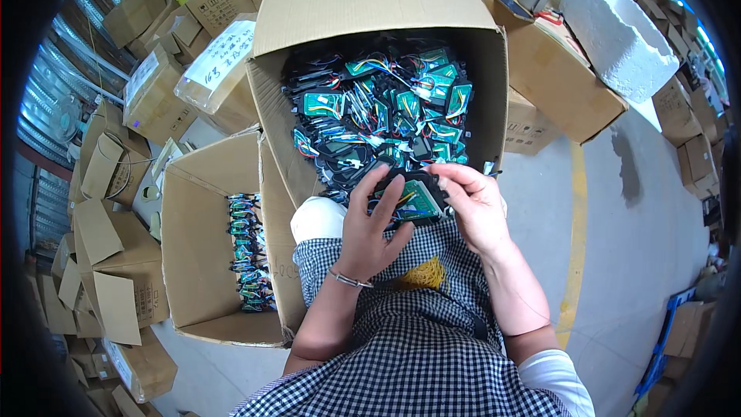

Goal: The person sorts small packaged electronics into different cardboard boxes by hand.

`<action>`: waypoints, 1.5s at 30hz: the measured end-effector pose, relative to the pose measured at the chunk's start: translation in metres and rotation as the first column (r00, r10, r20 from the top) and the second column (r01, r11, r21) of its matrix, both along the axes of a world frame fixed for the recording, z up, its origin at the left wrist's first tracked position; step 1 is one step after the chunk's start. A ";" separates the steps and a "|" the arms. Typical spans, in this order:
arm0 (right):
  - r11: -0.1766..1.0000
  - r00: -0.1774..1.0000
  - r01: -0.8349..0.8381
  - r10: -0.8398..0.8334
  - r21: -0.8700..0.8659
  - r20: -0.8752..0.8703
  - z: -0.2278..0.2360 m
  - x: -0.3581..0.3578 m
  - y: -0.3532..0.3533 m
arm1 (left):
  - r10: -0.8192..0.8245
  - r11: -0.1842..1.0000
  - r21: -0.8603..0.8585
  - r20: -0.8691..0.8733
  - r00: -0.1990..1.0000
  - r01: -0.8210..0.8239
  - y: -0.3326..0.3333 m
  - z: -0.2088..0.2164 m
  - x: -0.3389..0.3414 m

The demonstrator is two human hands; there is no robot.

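Starting left of the big box (378,93), a smaller box (202,262) holds one neat row of circuit boards (248,255). Your left hand (370,220) and right hand (475,205) curl closed around a bundle of boards (413,199) at the big box's near edge; its heap looks barely dented.

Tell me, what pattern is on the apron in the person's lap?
The apron has a small black-and-white check pattern, seen best in the head view, below both hands.

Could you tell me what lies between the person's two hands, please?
A stack of green circuit boards, gripped by left hand and right hand, in the head view.
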State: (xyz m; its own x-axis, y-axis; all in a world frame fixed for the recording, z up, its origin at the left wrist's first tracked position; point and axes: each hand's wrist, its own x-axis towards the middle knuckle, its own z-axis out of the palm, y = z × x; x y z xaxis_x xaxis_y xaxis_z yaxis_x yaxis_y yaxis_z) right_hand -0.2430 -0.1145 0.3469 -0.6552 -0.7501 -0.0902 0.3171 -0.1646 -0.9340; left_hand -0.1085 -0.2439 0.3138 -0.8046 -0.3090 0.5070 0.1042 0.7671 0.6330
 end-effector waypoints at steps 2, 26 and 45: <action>0.999 0.995 0.010 -0.005 -0.045 0.103 -0.005 0.005 0.003 | 0.033 0.999 -0.022 0.050 0.998 -0.031 0.003 0.001 0.002; 0.649 0.065 0.075 0.755 0.757 -0.653 -0.165 0.068 0.071 | 0.062 0.253 0.934 0.244 0.968 -0.252 0.004 -0.009 0.108; 0.578 0.083 0.132 0.803 0.806 -0.590 -0.168 0.067 0.076 | 0.017 0.102 0.979 0.176 0.984 -0.177 0.021 -0.018 0.092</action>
State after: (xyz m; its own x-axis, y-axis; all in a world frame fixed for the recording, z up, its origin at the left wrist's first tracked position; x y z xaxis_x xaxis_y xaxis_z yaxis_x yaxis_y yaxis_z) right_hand -0.1759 -0.0383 0.1792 -0.2424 -0.9466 -0.2127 -0.9178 0.2948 -0.2659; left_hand -0.0162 -0.2233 0.2954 -0.7382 -0.5492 -0.3917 -0.0343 -0.5493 0.8349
